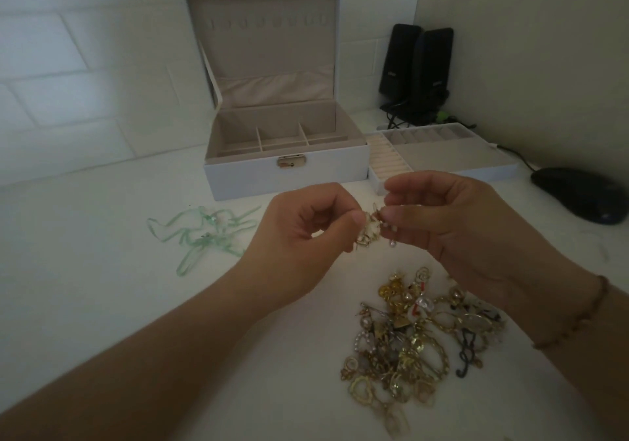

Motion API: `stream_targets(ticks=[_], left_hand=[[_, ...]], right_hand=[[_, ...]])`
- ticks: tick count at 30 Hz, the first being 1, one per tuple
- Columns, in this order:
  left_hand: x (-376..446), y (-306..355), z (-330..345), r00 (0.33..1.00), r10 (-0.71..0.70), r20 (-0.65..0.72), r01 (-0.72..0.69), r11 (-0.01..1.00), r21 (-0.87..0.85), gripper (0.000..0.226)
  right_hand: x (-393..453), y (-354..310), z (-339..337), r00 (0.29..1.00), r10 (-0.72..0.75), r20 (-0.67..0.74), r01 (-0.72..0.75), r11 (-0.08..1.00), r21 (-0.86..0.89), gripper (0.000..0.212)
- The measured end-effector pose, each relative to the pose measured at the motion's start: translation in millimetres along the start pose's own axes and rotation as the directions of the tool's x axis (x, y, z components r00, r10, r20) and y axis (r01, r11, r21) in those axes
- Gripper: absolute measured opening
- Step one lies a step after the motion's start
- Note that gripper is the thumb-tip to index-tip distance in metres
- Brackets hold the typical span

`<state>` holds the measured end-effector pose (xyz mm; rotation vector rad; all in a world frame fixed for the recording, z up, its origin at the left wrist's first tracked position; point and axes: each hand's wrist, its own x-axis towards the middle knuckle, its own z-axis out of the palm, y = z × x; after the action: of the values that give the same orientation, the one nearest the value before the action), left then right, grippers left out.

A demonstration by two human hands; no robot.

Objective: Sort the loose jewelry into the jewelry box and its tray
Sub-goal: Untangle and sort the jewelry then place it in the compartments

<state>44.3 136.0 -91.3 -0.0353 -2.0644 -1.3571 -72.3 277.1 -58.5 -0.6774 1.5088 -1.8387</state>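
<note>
White desk (102,304): earring (369,229) pinched between both hands' fingers (355,217) (midair).

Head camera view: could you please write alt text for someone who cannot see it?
Left hand and right hand pinch gold earrings above a white table, near a jewelry pile. Behind stand an open jewelry box and tray.

Two black speakers (417,73) upright side by side in back right corner, against wall, dark cables (396,113) bunched at base. Small green object (441,115) just beside speaker base, too small to identify. Black computer mouse (580,194) on white desk (85,270) at right edge, cord running back along wall. White tiled wall (68,66) behind, plain wall at right.
</note>
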Motion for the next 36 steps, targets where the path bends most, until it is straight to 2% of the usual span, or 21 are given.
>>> stream_targets(ticks=[3,7,13,15,20,23,25,27,29,31,33,36], left_hand=[[3,-1,-2,0.998,-0.026,-0.064,0.024,0.999,-0.035,0.020],[3,-1,-1,0.998,-0.054,-0.032,0.051,0.995,-0.089,0.018],[2,2,1,0.992,-0.116,0.058,0.126,0.963,-0.239,0.015],[2,1,1,0.987,-0.151,0.056,0.159,0.967,-0.197,0.017],[4,1,-1,0.953,-0.299,0.053,0.303,0.944,-0.127,0.017],[4,5,0,0.930,-0.346,0.122,0.360,0.925,-0.118,0.018],[2,8,-2,0.924,-0.332,0.191,0.347,0.936,-0.054,0.014],[0,10,-4,0.907,-0.288,0.306,0.282,0.957,0.065,0.012],[-4,14,-4,0.861,-0.255,0.439,0.184,0.963,0.198,0.013],[-6,16,-4,0.827,-0.220,0.518,0.074,0.955,0.287,0.015],[-5,19,-5,0.810,-0.177,0.559,0.003,0.955,0.298,0.017],[-1,22,-11,0.821,-0.122,0.558,-0.034,0.965,0.261,0.015]], right_hand=[[1,-4,-1,0.999,0.037,0.024,-0.041,0.981,0.189,0.030],[0,-4,0,0.994,0.068,0.085,-0.088,0.965,0.247,0.030],[1,1,4,0.998,-0.044,0.044,0.033,0.973,0.230,0.032],[1,2,3,0.997,-0.065,0.040,0.054,0.972,0.230,0.031],[-2,-4,2,0.974,-0.225,0.028,0.221,0.971,0.095,0.033],[-3,-7,1,0.963,-0.259,0.076,0.250,0.962,0.108,0.030],[-3,-9,-1,0.956,-0.278,0.097,0.269,0.958,0.096,0.029],[-3,-13,-6,0.944,-0.304,0.129,0.307,0.952,0.001,0.030],[-5,-18,-10,0.925,-0.314,0.213,0.360,0.904,-0.230,0.033],[-9,-21,-12,0.921,-0.264,0.287,0.370,0.821,-0.435,0.037],[-11,-24,-11,0.923,-0.233,0.307,0.368,0.771,-0.520,0.039],[-12,-25,-9,0.931,-0.239,0.274,0.356,0.759,-0.545,0.041]])
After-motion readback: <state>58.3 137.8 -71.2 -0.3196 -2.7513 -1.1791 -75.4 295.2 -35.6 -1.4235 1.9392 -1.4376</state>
